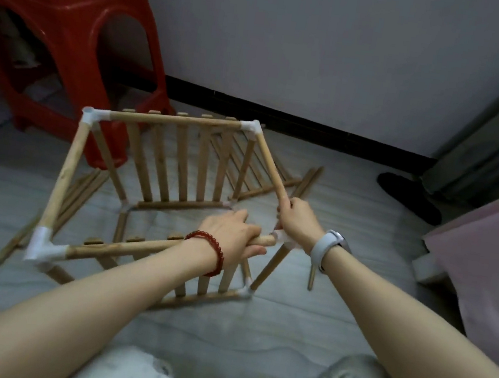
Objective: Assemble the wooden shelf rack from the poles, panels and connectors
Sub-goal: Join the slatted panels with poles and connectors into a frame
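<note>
A partly built wooden shelf rack point(174, 122) stands on the grey floor, its round poles joined by white corner connectors point(44, 244). A slatted panel point(181, 170) forms its far side. My left hand point(232, 234), with a red bead bracelet, grips the near top pole point(126, 247) close to its right end. My right hand point(298, 217), with a white watch, is closed around the lower end of the right top pole point(270, 166). Both poles meet at a white connector point(283, 236) between my hands.
A red plastic stool point(55, 36) stands at the back left, touching the rack's far corner. Loose poles point(79, 195) and another slatted panel point(244, 169) lie on the floor around the rack. A dark slipper point(409, 194) lies right, by a pink bed edge point(487, 252).
</note>
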